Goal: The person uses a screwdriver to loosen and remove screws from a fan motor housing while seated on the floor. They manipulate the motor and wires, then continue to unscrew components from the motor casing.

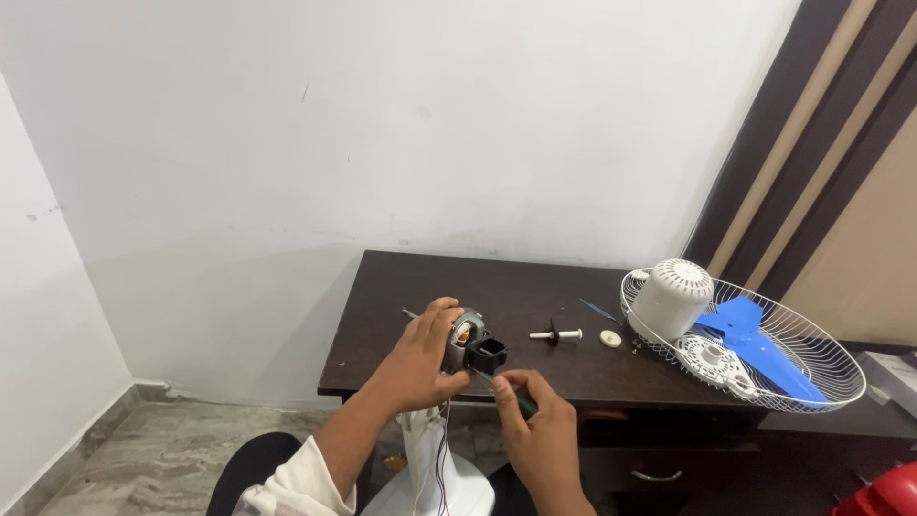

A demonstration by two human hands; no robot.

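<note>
My left hand (420, 358) grips a small fan motor (470, 344), grey metal with a black block on its front, held above the front edge of the dark wooden table (430, 287). My right hand (540, 430) holds a green-handled screwdriver (506, 394) whose tip meets the motor's black block. Thin coloured wires (439, 459) hang from the motor down to a white fan base (449, 483) near my lap.
On the table lie a white shaft with a black collar (556, 334), a small white round cap (610, 338) and a thin blue tool (600, 310). At the right a white wire fan guard (821, 354) holds a white motor cover (671, 296), blue blades (759, 344) and a white round plate (709, 358). A red object (888, 492) sits lower right.
</note>
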